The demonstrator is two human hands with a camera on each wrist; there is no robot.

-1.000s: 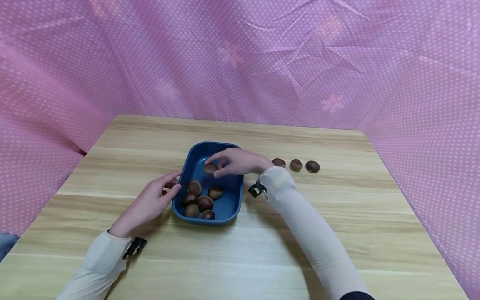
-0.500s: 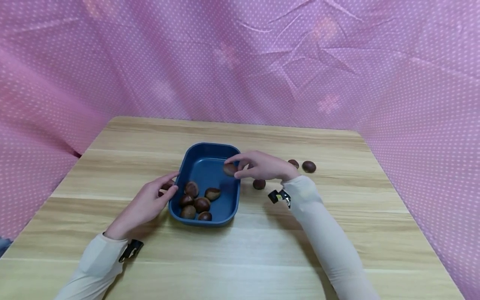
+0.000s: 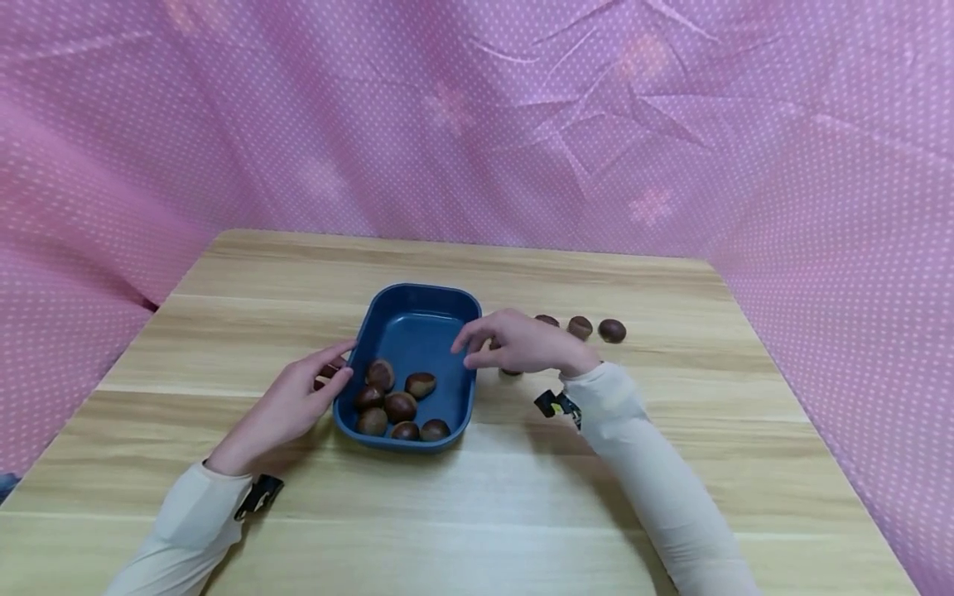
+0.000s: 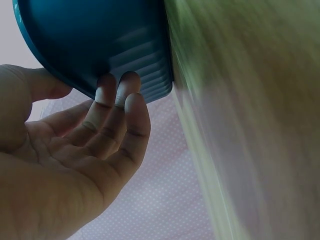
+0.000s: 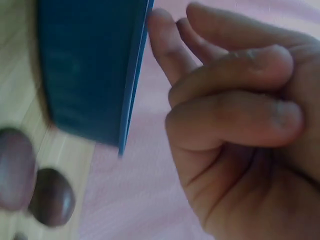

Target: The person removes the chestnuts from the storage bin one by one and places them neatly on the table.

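Observation:
A blue rectangular tray [image 3: 417, 444] stands on the table with several brown chestnuts [image 3: 400, 406] gathered in its near half. Beside its left wall my left hand [image 3: 294, 406] touches the rim with thumb and index finger; the left wrist view has the other fingertips [image 4: 131, 77] against the outer wall. My right hand [image 3: 517, 341] hovers at the right rim, thumb and index finger apart and nothing between them. In the right wrist view its last two fingers [image 5: 235, 120] fold toward the palm. A chestnut [image 3: 511, 372] on the table is partly hidden under this hand.
To the right of the tray, three chestnuts [image 3: 580, 327] lie in a row on the wooden table [image 3: 671, 397], the leftmost partly behind the right hand. A pink dotted cloth [image 3: 477, 124] hangs behind and around the table.
The right hand has moved right from over the tray to its rim and let go of the chestnut it pinched. One more chestnut lies at the tray's near right. The left hand keeps its place.

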